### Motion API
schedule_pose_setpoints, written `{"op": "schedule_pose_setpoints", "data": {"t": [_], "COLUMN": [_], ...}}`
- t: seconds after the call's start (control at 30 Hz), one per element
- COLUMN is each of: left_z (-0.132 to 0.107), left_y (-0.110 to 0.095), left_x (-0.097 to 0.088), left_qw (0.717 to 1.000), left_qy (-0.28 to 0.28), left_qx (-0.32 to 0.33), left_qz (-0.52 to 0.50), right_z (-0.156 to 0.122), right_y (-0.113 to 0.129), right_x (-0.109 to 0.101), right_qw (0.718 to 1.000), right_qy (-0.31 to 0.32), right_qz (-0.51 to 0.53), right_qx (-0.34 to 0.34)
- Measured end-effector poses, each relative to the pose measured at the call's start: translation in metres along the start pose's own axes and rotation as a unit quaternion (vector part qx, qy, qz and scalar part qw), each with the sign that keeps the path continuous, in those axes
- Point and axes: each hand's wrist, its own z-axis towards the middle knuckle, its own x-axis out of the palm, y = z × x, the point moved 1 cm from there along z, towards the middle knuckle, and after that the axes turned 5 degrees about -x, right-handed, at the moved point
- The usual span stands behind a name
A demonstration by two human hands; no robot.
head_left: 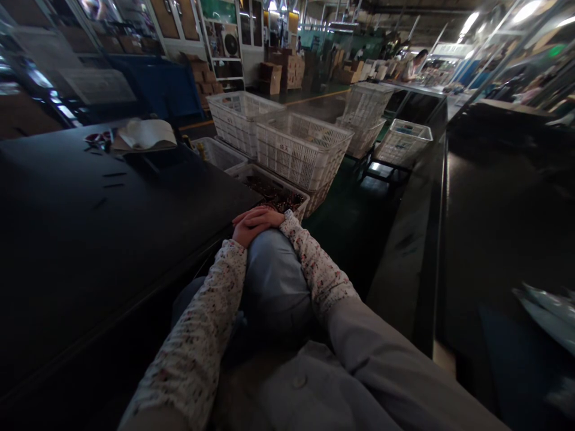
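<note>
My left hand (245, 232) and my right hand (271, 218) rest one across the other on my raised knee (274, 257), in blue-grey trousers. The fingers of both lie stretched out and flat, and neither hand grips a thing. Where they overlap, part of the fingers is hidden. Patterned sleeve covers (202, 323) reach to both wrists. Just beyond the knuckles stands a low white crate (305, 203) with dark and coppery small parts in it, too dim to name.
A dark table (135, 221) on the left carries an open notebook (148, 134) and several thin dark pieces. White plastic baskets (300, 149) stand ahead. A dark work surface (507, 209) runs along the right, with clear plastic bags (550, 314). A person (413, 66) sits far off.
</note>
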Motion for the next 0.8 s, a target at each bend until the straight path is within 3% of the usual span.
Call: {"op": "schedule_pose_setpoints", "data": {"t": [0.47,0.8], "left_z": [0.001,0.001], "left_y": [-0.007,-0.003], "left_x": [0.001,0.000], "left_qw": [1.000,1.000], "left_qy": [-0.002,0.005], "left_qx": [-0.006,-0.002], "left_qz": [-0.013,-0.001], "right_z": [0.004,-0.001], "right_y": [-0.013,0.003], "right_x": [-0.001,0.001], "right_qw": [1.000,0.999], "right_qy": [0.005,0.007], "right_qz": [0.000,-0.039], "right_qx": [-0.014,0.013]}}
